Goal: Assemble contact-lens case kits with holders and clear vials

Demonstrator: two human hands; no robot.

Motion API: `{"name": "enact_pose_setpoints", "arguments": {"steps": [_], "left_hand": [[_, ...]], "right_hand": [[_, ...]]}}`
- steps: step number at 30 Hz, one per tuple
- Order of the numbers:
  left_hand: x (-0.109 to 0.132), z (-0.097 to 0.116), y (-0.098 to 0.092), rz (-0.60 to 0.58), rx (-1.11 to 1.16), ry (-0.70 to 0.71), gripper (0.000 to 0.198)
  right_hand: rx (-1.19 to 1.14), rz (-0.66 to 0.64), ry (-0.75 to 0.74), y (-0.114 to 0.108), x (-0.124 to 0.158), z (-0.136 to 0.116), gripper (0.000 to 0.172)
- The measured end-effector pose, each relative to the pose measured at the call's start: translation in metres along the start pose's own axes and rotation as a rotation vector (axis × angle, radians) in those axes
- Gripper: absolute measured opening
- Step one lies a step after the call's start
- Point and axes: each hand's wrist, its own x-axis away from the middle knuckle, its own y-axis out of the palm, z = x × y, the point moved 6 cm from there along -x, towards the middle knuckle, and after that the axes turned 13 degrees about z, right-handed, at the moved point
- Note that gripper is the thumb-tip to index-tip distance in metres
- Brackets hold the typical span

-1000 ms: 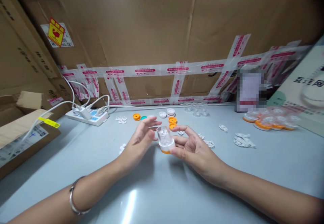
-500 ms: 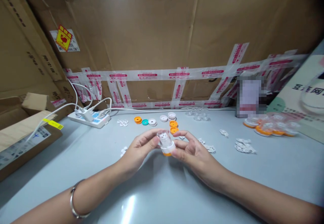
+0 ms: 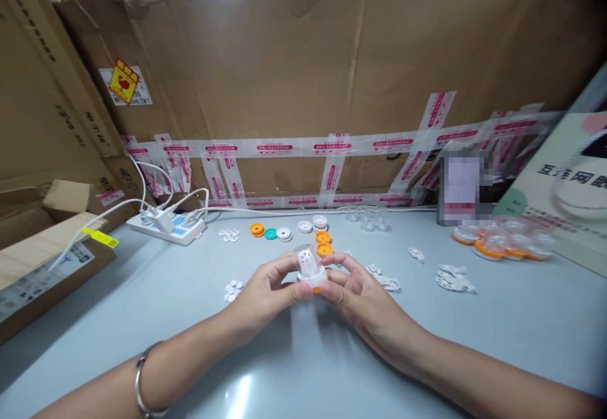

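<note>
Between both hands, above the table, is a small container (image 3: 312,266) with a clear dome, a white ring and an orange base; a white perforated piece shows inside the dome. My left hand (image 3: 272,286) grips it from the left, thumb on the lower ring. My right hand (image 3: 353,289) is closed on its right side, thumb at the orange base. Just behind the hands sit orange round caps (image 3: 324,250). White perforated pieces (image 3: 386,282) lie right of my right hand, and small white discs (image 3: 232,291) lie left of my left hand.
A white power strip (image 3: 165,226) with plugged cables stands at back left, beside an open cardboard box (image 3: 52,267). Clear domes (image 3: 368,218) lie at the back. Assembled orange-and-clear containers (image 3: 505,242) cluster at right. A large taped carton (image 3: 284,78) walls off the back.
My left thumb has moved down from the clear dome to the lower ring of the container. The container is now more upright, and the camera view has shifted slightly.
</note>
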Motion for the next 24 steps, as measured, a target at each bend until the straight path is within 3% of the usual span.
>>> {"name": "enact_pose_setpoints", "arguments": {"steps": [5,13,24], "left_hand": [[0.003,-0.004,0.002,0.025,0.050,-0.021,0.029],[0.006,-0.010,0.012,0.005,0.266,-0.151,0.024],[0.008,-0.014,0.014,-0.031,0.293,-0.231,0.032]], "right_hand": [[0.041,-0.036,0.043,0.007,0.003,0.008,0.028],[-0.130,-0.100,0.100,0.008,0.005,0.015,0.026],[-0.304,-0.159,0.259,0.014,0.008,0.020,0.024]]}}
